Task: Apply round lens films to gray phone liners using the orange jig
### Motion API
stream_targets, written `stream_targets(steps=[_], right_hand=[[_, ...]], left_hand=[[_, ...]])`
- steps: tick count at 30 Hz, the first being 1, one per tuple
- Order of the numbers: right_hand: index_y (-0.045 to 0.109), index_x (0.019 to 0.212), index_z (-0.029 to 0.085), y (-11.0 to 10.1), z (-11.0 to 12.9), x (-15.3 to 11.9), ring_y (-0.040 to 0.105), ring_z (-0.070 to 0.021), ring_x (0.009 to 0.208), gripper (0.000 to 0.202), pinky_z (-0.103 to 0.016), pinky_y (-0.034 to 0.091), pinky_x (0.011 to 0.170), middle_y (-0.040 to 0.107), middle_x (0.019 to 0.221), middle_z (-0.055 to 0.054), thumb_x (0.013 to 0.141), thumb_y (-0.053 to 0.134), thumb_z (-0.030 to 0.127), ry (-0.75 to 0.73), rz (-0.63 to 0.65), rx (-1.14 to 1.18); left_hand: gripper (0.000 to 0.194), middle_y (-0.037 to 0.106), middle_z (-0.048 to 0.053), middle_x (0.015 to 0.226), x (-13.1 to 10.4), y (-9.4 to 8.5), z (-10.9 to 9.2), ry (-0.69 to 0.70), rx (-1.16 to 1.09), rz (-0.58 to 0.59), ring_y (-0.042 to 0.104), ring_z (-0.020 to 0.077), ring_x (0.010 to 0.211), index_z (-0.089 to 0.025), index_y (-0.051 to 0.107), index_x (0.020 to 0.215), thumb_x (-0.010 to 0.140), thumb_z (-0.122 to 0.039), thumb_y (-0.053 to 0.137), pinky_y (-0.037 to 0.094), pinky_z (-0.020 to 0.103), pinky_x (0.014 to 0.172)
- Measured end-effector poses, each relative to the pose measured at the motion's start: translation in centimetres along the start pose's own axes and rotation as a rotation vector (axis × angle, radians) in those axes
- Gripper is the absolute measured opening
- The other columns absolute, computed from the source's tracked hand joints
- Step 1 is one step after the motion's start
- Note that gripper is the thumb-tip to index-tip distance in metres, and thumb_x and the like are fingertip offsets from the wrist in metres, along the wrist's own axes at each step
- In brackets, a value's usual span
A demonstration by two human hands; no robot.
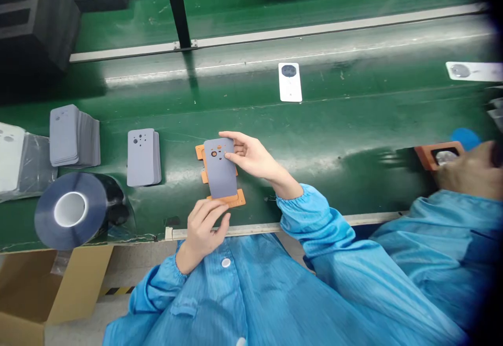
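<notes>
A grey phone back panel [222, 175] with camera holes lies over an orange fixture [238, 198], whose tabs stick out at the left and bottom. My right hand [251, 157] pinches the panel's upper right part, with the thumb on its face by the holes and the index finger along the top edge. My left hand [204, 228] is at the bottom, its bent fingers touching the lower edge of the orange fixture and its thumb held apart. Whether the panel sits flush in the fixture I cannot tell.
Grey panels stand in a small stack [141, 157] and a larger stack [74, 135] at left. Nearby are a film roll [70, 209] and bagged white panels [11, 157]. A white panel [290, 86] lies farther back. A co-worker's hand [469, 170] works at another orange fixture [426, 156].
</notes>
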State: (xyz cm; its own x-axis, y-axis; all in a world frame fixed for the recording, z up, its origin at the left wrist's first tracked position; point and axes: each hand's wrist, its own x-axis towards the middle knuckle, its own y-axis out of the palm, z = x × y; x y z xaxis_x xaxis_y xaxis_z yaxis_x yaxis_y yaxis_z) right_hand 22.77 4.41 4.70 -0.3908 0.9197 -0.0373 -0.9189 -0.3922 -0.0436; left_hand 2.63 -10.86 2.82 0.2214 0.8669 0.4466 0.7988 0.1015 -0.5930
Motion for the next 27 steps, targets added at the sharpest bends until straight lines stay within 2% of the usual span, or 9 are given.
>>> stream_targets(steps=[2, 4, 6, 9, 12, 16, 23, 27], right_hand=[[0.058, 0.143, 0.024, 0.1, -0.2, -0.4, 0.074, -0.0227, 0.097, 0.050, -0.043, 0.067, 0.084, 0.074, 0.122, -0.007, 0.093, 0.064, 0.025, -0.023, 0.040, -0.083], [0.059, 0.141, 0.023, 0.1, -0.3, -0.6, 0.072, -0.0217, 0.093, 0.047, -0.042, 0.066, 0.083, 0.072, 0.125, -0.008, 0.094, 0.062, 0.023, -0.074, 0.057, -0.181], [0.060, 0.138, 0.022, 0.1, -0.2, -0.7, 0.070, -0.0226, 0.097, 0.045, -0.043, 0.064, 0.085, 0.070, 0.128, -0.010, 0.093, 0.061, 0.020, -0.151, 0.044, -0.294], [0.062, 0.134, 0.022, 0.1, 0.0, -0.6, 0.065, -0.0275, 0.116, 0.043, -0.049, 0.059, 0.099, 0.065, 0.132, -0.012, 0.092, 0.060, 0.017, -0.257, 0.012, -0.474], [0.061, 0.136, 0.023, 0.3, -0.3, -0.4, 0.054, -0.0332, 0.137, 0.046, -0.059, 0.049, 0.114, 0.055, 0.144, -0.015, 0.091, 0.058, 0.016, -0.287, 0.002, -0.643], [0.058, 0.141, 0.021, 0.5, -1.7, 0.1, 0.038, -0.0406, 0.150, 0.051, -0.069, 0.039, 0.118, 0.038, 0.162, -0.019, 0.091, 0.059, 0.018, -0.252, 0.007, -0.809], [0.057, 0.146, 0.014, 1.1, -3.0, 0.6, 0.031, -0.0450, 0.153, 0.057, -0.070, 0.033, 0.121, 0.028, 0.169, -0.022, 0.090, 0.062, 0.025, -0.194, 0.036, -0.983], [0.055, 0.150, 0.016, 2.3, -2.3, -0.5, 0.032, -0.0403, 0.156, 0.052, -0.068, 0.031, 0.123, 0.032, 0.170, -0.020, 0.098, 0.051, 0.021, -0.174, 0.018, -1.064]], left_hand=[[0.035, 0.072, 0.017, 0.134, 0.2, 0.1, 0.4, 0.081, 0.191, 0.035, 0.066, 0.0312, 0.128, -0.019, 0.070, 0.128, 0.094, -0.021, 0.070, 0.056, 0.047, 0.103], [0.049, 0.056, 0.021, 0.155, 0.3, 0.4, 0.7, 0.093, 0.328, 0.145, 0.047, 0.0362, 0.149, -0.016, 0.060, 0.144, 0.096, -0.026, 0.068, 0.048, 0.054, 0.114], [0.054, 0.045, 0.022, 0.164, 0.3, 0.7, 1.1, 0.085, 0.410, 0.258, 0.034, 0.0375, 0.158, -0.014, 0.053, 0.151, 0.099, -0.027, 0.064, 0.040, 0.059, 0.120], [0.054, 0.042, 0.018, 0.166, -0.2, 1.1, 1.6, 0.083, 0.477, 0.341, 0.026, 0.0360, 0.161, -0.017, 0.049, 0.155, 0.102, -0.024, 0.058, 0.032, 0.061, 0.124], [0.054, 0.044, 0.016, 0.166, -0.6, 1.3, 1.9, 0.082, 0.489, 0.370, 0.025, 0.0346, 0.161, -0.019, 0.046, 0.157, 0.104, -0.024, 0.055, 0.029, 0.062, 0.126], [0.057, 0.041, 0.015, 0.168, -0.9, 1.4, 2.2, 0.051, 0.476, 0.396, 0.026, 0.0334, 0.161, -0.022, 0.043, 0.160, 0.105, -0.025, 0.054, 0.027, 0.063, 0.127], [0.056, 0.045, 0.016, 0.165, -1.2, 1.6, 2.6, 0.060, 0.452, 0.382, 0.031, 0.0339, 0.159, -0.022, 0.046, 0.158, 0.104, -0.027, 0.056, 0.027, 0.064, 0.127], [0.053, 0.046, 0.016, 0.164, -1.1, 1.6, 2.6, 0.076, 0.442, 0.362, 0.034, 0.0347, 0.158, -0.021, 0.048, 0.157, 0.104, -0.026, 0.056, 0.029, 0.063, 0.126]])
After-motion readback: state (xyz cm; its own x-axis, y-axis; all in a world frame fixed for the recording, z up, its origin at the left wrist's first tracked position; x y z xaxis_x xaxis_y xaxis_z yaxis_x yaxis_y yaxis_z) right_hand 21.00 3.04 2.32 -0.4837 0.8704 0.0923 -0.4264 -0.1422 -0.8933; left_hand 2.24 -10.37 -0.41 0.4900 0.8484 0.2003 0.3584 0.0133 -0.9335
